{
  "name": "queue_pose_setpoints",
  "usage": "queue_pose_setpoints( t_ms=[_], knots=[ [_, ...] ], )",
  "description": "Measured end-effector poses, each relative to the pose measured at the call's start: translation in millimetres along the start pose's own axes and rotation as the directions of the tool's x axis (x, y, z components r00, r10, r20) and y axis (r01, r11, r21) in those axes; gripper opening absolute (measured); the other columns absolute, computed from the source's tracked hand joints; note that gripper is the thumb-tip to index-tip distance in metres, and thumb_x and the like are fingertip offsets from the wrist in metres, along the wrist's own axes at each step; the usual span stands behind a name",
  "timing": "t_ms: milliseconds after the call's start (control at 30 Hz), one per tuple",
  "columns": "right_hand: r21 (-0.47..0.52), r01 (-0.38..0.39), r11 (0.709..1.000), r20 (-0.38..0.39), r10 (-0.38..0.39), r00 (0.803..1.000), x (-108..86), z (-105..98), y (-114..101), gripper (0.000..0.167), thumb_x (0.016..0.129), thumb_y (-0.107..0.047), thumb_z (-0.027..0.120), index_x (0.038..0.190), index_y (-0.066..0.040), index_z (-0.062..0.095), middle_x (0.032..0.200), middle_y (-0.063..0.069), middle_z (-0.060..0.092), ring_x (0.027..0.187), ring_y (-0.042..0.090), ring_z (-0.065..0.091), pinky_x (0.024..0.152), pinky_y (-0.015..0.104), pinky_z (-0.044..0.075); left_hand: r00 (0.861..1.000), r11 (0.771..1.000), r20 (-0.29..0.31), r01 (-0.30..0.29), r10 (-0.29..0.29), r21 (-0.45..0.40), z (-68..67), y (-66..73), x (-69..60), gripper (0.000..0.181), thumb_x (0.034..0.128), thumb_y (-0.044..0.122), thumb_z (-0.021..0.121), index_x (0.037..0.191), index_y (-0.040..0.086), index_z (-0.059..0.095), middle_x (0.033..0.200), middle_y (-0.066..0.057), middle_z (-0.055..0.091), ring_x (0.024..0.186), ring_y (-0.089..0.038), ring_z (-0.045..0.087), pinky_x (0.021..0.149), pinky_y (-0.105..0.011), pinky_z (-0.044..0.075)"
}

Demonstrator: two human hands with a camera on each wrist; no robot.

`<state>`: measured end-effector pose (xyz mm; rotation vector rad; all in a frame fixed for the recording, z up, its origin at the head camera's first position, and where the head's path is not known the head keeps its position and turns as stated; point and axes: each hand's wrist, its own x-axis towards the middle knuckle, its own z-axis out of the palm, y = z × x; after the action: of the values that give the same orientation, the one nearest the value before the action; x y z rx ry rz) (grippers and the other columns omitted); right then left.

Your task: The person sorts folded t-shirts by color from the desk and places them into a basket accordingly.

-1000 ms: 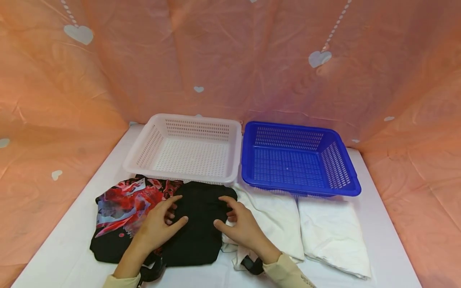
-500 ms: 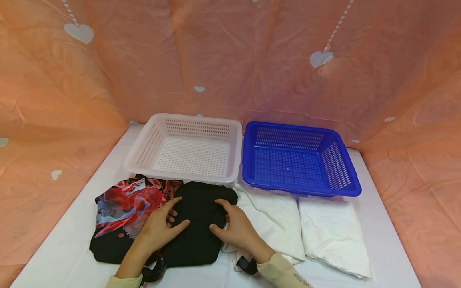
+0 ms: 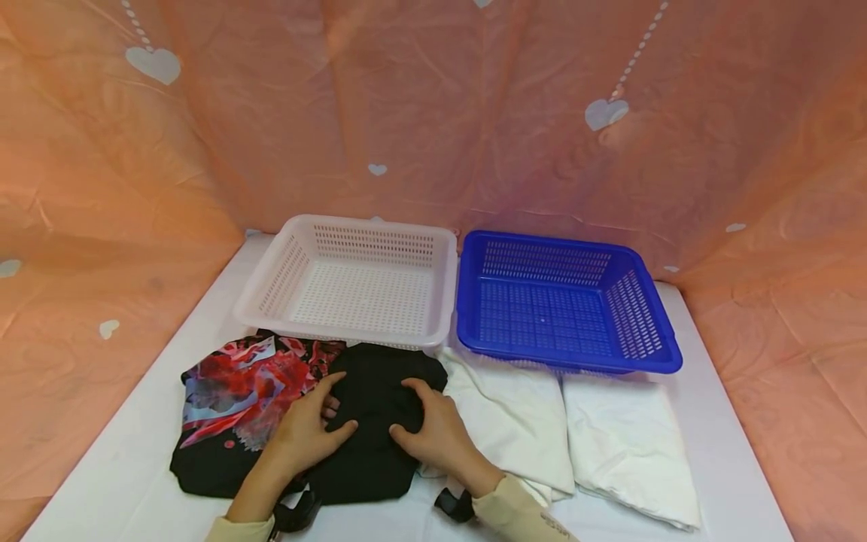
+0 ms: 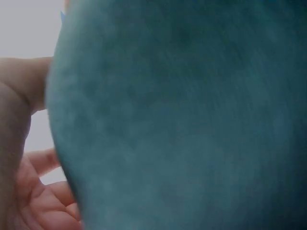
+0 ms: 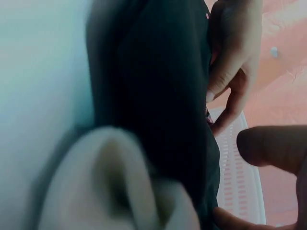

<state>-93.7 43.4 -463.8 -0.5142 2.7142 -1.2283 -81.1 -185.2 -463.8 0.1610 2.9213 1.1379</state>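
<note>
A folded black garment (image 3: pixel 372 467) lies before me, with a hand at either side. My left hand (image 3: pixel 301 433) is over its left part, beside a black garment with a red and grey print (image 3: pixel 250 384). Thumb and index finger are spread apart. On the other side, my right hand (image 3: pixel 440 433) has its thumb and index finger over the black cloth, loosely bent. Neither hand visibly grips cloth; whether the lower fingers touch it is hidden. Blurred dark fabric (image 4: pixel 177 115) fills most of the left wrist view. The right wrist view shows dark cloth (image 5: pixel 153 86) beside white cloth (image 5: pixel 96 187).
Behind the garments stand a pale pink perforated basket (image 3: pixel 366 335) and a blue one (image 3: pixel 569 357), with nothing inside either. Two folded white garments (image 3: pixel 504 421) (image 3: pixel 630 444) lie to the right. A peach curtain with hearts (image 3: pixel 433 113) encloses the white table (image 3: pixel 731 467).
My right hand has shifted a little left over the black garment, and my left hand slightly right, narrowing the gap between them. The garments and baskets stay in place.
</note>
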Motion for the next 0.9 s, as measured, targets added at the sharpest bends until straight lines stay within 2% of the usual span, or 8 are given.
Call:
queue_pose_setpoints(
  t_ms=[133, 233, 333, 400, 500, 633, 767, 900],
  knots=[
    [0.023, 0.003, 1.0, -0.004, -0.003, 1.0, 2.1, 2, 1, 0.062, 0.078, -0.03, 0.072, 0.134, -0.016, 0.049, 0.121, 0.013, 0.062, 0.105, 0.028, 0.059, 0.087, 0.044, 0.048, 1.0, 1.0, -0.015, 0.006, -0.007, -0.01, 1.1, 2.2, -0.9, 0.071, 0.074, 0.018, 0.081, 0.136, 0.008, 0.048, 0.092, -0.005, 0.062, 0.078, -0.01, 0.058, 0.067, -0.026, 0.05],
    [0.066, -0.016, 0.998, 0.006, 0.016, 1.0, 3.3, 3, 2, 0.061, 0.079, -0.026, 0.073, 0.135, -0.018, 0.048, 0.111, 0.009, 0.06, 0.095, 0.02, 0.056, 0.079, 0.036, 0.048, 1.0, 1.0, -0.019, 0.025, -0.025, 0.0, 2.5, 5.1, -1.3, 0.07, 0.075, 0.018, 0.08, 0.136, 0.008, 0.048, 0.09, -0.005, 0.06, 0.076, -0.011, 0.056, 0.067, -0.027, 0.049],
    [0.094, -0.033, 0.995, 0.01, 0.032, 0.999, 4.1, 4, 2, 0.06, 0.079, -0.023, 0.072, 0.134, -0.02, 0.049, 0.099, 0.005, 0.055, 0.083, 0.014, 0.05, 0.07, 0.028, 0.043, 0.998, 0.997, -0.017, 0.053, -0.052, 0.055, 3.0, 8.9, -1.9, 0.069, 0.0766, 0.021, 0.078, 0.137, 0.008, 0.047, 0.087, -0.004, 0.058, 0.075, -0.012, 0.054, 0.067, -0.032, 0.048],
    [0.101, -0.038, 0.994, 0.007, 0.038, 0.999, 4.5, 5, 2, 0.06, 0.079, -0.022, 0.072, 0.134, -0.021, 0.049, 0.095, 0.004, 0.055, 0.08, 0.013, 0.048, 0.067, 0.027, 0.042, 0.998, 0.994, -0.014, 0.067, -0.066, 0.091, 3.1, 11.4, -1.7, 0.07, 0.0772, 0.025, 0.077, 0.138, 0.008, 0.046, 0.085, -0.004, 0.058, 0.074, -0.014, 0.054, 0.068, -0.035, 0.048],
    [0.098, -0.029, 0.995, -0.005, 0.03, 1.0, 5.6, 8, 2, 0.06, 0.079, -0.022, 0.073, 0.134, -0.021, 0.049, 0.104, 0.008, 0.061, 0.09, 0.018, 0.056, 0.074, 0.033, 0.047, 0.997, 0.99, -0.016, 0.079, -0.078, 0.113, 4.2, 13.6, -0.5, 0.072, 0.0767, 0.027, 0.077, 0.138, 0.007, 0.046, 0.082, -0.005, 0.058, 0.072, -0.016, 0.055, 0.069, -0.039, 0.048],
    [0.127, -0.029, 0.991, -0.007, 0.03, 1.0, 7.6, 11, 4, 0.061, 0.079, -0.023, 0.074, 0.134, -0.019, 0.049, 0.125, 0.015, 0.061, 0.11, 0.029, 0.059, 0.089, 0.046, 0.048, 0.996, 0.993, -0.02, 0.085, -0.084, 0.078, 8.6, 13.5, 0.2, 0.07, 0.0764, 0.024, 0.077, 0.137, 0.007, 0.046, 0.086, -0.008, 0.063, 0.076, -0.019, 0.06, 0.072, -0.041, 0.051],
    [0.181, -0.059, 0.982, -0.009, 0.062, 0.998, 10.5, 14, 5, 0.06, 0.08, -0.026, 0.075, 0.134, -0.02, 0.049, 0.13, 0.016, 0.059, 0.115, 0.031, 0.058, 0.093, 0.049, 0.047, 0.995, 0.995, -0.029, 0.096, -0.096, 0.022, 12.6, 13.4, -1.2, 0.065, 0.0779, 0.02, 0.076, 0.135, 0.009, 0.048, 0.095, -0.015, 0.068, 0.087, -0.025, 0.066, 0.077, -0.046, 0.053],
    [0.221, -0.092, 0.971, -0.028, 0.1, 0.995, 13.1, 17, 5, 0.061, 0.078, -0.025, 0.077, 0.133, -0.02, 0.051, 0.131, 0.016, 0.058, 0.117, 0.032, 0.057, 0.095, 0.05, 0.045, 0.992, 0.99, -0.034, 0.121, -0.124, -0.068, 14.0, 14.1, -2.8, 0.062, 0.0792, 0.017, 0.076, 0.134, 0.011, 0.049, 0.094, -0.008, 0.067, 0.083, -0.018, 0.065, 0.076, -0.043, 0.052]
  ],
)
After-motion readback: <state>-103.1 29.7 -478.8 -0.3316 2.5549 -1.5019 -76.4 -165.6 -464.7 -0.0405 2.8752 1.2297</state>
